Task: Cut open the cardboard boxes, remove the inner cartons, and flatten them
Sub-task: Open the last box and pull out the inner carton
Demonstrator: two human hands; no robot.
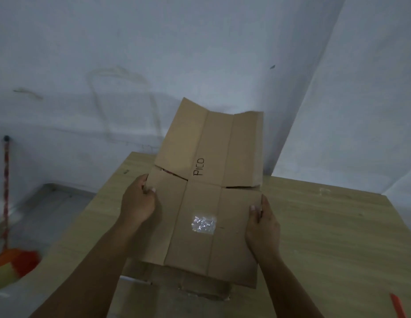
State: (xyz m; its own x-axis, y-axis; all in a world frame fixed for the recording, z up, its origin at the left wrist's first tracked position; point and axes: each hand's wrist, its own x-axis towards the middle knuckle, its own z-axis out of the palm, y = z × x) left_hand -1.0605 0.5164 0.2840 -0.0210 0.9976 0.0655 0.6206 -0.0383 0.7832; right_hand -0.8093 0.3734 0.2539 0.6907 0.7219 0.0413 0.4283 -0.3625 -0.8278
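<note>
A flattened brown cardboard carton (206, 203) marked "PICO" is held above the wooden table (326, 226), its far flaps bent upward. A patch of clear tape (204, 224) shines on its near panel. My left hand (138, 203) grips the carton's left edge, thumb on top. At the right edge my right hand (263, 228) grips it the same way. Under the carton lies more flattened cardboard (199, 285) on the table.
An orange-red tool (398, 306) lies at the table's near right corner. A broom (9, 226) with a red and yellow head leans on the white wall at the left, over grey floor. White walls meet in a corner behind the table.
</note>
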